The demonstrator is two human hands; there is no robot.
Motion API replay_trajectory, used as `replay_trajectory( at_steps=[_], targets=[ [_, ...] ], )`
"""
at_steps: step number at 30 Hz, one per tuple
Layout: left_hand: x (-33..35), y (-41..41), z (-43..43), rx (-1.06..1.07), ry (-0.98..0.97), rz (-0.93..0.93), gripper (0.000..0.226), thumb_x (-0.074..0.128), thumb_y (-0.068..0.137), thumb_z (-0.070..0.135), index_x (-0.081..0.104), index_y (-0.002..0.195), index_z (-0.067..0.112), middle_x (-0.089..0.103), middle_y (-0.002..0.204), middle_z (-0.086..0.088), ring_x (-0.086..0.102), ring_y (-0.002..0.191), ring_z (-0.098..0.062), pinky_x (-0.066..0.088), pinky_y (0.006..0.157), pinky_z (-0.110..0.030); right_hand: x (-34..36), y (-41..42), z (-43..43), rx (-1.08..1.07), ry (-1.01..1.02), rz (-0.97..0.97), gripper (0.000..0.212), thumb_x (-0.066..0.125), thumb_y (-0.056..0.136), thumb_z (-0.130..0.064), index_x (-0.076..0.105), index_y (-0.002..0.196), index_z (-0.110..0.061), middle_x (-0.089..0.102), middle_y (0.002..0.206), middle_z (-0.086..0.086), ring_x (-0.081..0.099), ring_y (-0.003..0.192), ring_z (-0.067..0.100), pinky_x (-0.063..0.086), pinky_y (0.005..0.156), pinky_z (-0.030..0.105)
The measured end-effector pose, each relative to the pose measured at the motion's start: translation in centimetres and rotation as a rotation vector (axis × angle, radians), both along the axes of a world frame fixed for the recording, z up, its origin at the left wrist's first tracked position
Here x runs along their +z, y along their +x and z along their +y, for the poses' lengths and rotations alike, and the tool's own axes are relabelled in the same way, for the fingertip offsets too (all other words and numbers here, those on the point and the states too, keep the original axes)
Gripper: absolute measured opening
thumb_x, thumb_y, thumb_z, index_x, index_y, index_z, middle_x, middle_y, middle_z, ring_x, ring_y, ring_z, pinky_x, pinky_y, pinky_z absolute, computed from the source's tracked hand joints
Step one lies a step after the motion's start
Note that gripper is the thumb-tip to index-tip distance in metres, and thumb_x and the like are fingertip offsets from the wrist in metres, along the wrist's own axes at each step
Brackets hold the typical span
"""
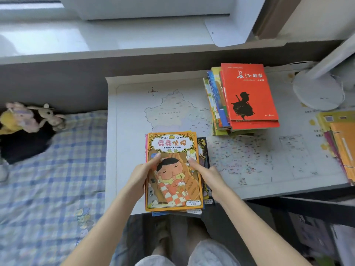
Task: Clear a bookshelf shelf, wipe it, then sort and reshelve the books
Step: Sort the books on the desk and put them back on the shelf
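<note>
Orange picture book (173, 181) tops a book stack (203, 150) at the near edge of the map-covered desk (249, 169). Its long axis runs away from the person, title end far. Left hand (138, 175) and right hand (211, 175) clasp its side edges, thumbs on the cover. Squaring the edges before lifting seems wise. Red-covered pile (249, 96) lies beyond.

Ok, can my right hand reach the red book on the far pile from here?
Probably yes. The right hand holds the orange book, and only bare map-covered desk lies between it and the red book.
</note>
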State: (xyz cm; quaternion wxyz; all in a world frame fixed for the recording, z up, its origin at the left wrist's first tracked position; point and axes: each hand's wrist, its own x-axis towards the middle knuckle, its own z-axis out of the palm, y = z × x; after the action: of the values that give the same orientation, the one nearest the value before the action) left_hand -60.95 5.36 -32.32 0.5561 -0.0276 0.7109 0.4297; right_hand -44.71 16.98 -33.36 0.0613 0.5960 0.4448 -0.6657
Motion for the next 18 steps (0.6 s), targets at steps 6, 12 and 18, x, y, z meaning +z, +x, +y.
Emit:
replay_trajectory(
  at_steps=[6,12,18],
  targets=[
    [0.1,-0.2,-0.5,-0.072,0.160,-0.030,0.030,0.063,0.085,0.044,0.068,0.088,0.015,0.074,0.073,0.000,0.070,0.060,-0.009,0.050,0.056,-0.018,0.5,0.6,0.3,-0.044,-0.039,0.100,0.073,0.078,0.056,-0.066,0.069,0.112,-0.020,0.074,0.101,0.003,0.070,0.098,0.022,0.052,0.093,0.041],
    [0.3,0.5,0.2,-0.172,0.234,-0.008,0.044,0.075,0.078,0.032,0.055,0.112,0.013,0.074,0.096,-0.005,0.073,0.081,-0.021,0.059,0.069,-0.030,1.0,1.5,-0.2,-0.110,-0.002,0.206,0.029,0.055,0.092,-0.044,0.069,0.104,-0.022,0.075,0.088,-0.002,0.071,0.069,0.006,0.051,0.048,0.016],
    [0.4,0.3,-1.0,-0.045,0.296,-0.066,0.072,0.080,0.061,0.029,0.046,0.122,0.012,0.073,0.101,-0.008,0.073,0.083,-0.027,0.059,0.064,-0.033,1.9,1.5,0.2,-0.071,0.081,0.220,0.057,0.064,0.070,-0.057,0.069,0.110,-0.017,0.074,0.103,0.007,0.071,0.095,0.022,0.052,0.091,0.041]
  ],
)
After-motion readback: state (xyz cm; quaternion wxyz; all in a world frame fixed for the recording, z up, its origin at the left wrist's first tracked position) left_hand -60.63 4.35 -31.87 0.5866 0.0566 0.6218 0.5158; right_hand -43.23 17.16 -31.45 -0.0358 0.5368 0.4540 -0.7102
